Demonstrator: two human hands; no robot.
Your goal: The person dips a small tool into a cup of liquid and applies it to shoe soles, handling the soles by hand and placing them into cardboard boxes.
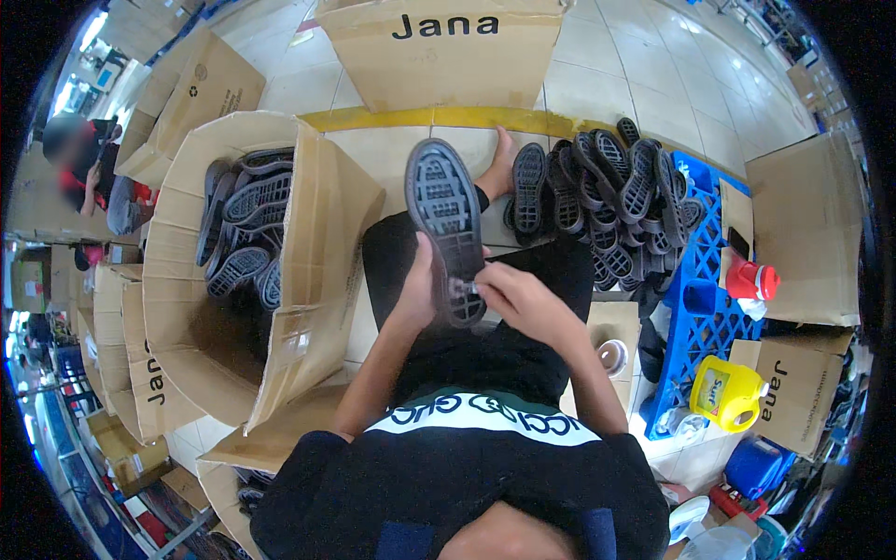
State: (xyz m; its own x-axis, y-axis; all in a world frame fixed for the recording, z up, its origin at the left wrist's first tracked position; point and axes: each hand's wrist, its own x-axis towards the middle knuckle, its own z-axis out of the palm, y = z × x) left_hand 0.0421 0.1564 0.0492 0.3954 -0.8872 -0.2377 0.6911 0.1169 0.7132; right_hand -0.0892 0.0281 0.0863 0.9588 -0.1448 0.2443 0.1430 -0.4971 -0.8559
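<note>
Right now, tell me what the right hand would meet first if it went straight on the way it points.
The dark shoe sole: the right hand points leftward at its lower part, pinching a small object. Whether its fingertips already touch the sole is unclear.

Shoe sole (441, 201): dark, rubber-like, gridded relief, slight sheen along rim. Carton (329, 210): matt brown cardboard, creased. Pallet (687, 322): blue plastic, latticed. Jug (737, 399): smooth, glossy yellow plastic. Floor tiles (583, 91): smooth, reflective. T-shirt (485, 459): matt black cloth.
</note>
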